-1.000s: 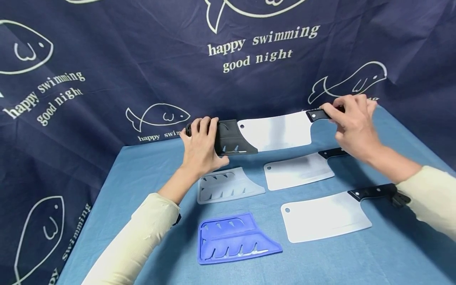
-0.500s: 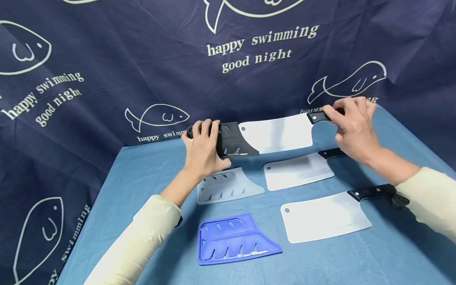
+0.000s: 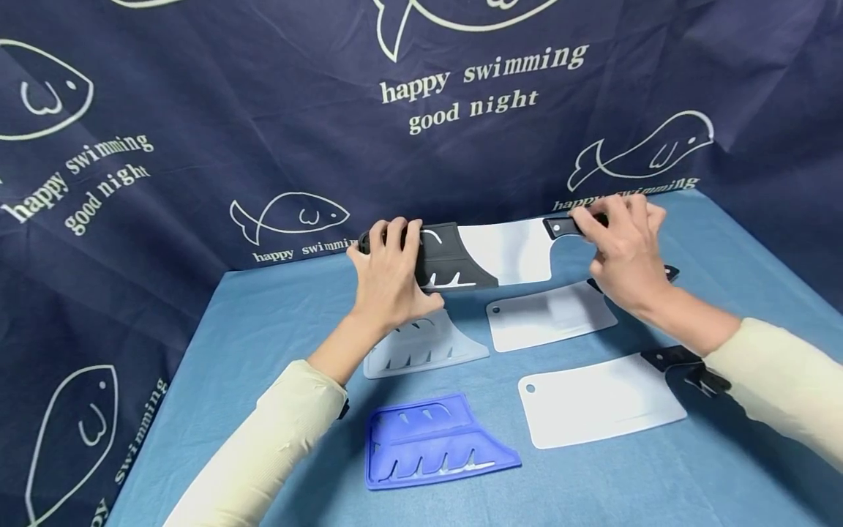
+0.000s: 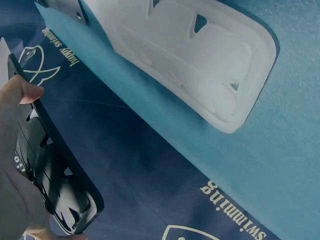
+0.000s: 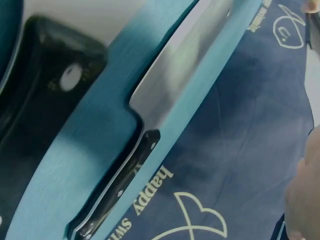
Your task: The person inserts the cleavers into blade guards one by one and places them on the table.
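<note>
My left hand (image 3: 388, 282) grips a black blade guard (image 3: 461, 260) by its closed end, above the far part of the table. From the other side, my right hand (image 3: 626, 252) holds a cleaver (image 3: 514, 252) by its black handle. Part of the wide blade sits inside the guard; the half near the handle shows bare. In the left wrist view the slotted black guard (image 4: 55, 170) lies between my thumb and fingers. Below it rests a translucent white guard (image 3: 437, 348), partly covered by my left hand. A second cleaver (image 3: 553, 318) lies under my right hand.
A blue blade guard (image 3: 437, 443) lies at the front of the blue-covered table (image 3: 217, 380). To its right is a third cleaver (image 3: 599, 402), its handle partly behind my right sleeve. A dark curtain (image 3: 296, 132) with fish drawings hangs behind the table.
My right hand has moved left with the cleaver, and less blade shows outside the black guard. My left hand has shifted slightly right. The things on the table have stayed put.
</note>
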### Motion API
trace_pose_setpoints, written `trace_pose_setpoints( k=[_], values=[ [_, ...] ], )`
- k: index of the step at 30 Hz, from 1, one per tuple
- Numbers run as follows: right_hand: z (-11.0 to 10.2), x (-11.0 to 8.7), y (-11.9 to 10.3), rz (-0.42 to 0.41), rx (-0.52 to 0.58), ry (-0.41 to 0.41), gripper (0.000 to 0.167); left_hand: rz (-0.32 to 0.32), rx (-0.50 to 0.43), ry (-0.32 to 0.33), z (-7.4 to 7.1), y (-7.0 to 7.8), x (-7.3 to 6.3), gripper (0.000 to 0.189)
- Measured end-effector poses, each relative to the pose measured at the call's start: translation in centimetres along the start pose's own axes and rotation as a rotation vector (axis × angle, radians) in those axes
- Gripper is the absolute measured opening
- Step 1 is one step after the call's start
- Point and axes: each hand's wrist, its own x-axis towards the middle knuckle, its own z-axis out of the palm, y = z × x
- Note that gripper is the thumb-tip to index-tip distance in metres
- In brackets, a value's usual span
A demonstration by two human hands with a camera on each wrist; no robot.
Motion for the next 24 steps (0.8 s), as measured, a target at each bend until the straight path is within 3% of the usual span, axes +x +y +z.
trace_pose_setpoints(
  k=[7,24],
  values=[
    [0.13,0.08,-0.41,0.000,-0.010,-0.052,0.059,-0.017,-0.007,-0.020,-0.25,0.13,-0.26,0.108],
    [-0.13,0.62,0.04,-0.075,0.022,-0.056,0.065,-0.061,-0.026,-0.045,-0.47,0.80,-0.54,0.108]
  ],
)
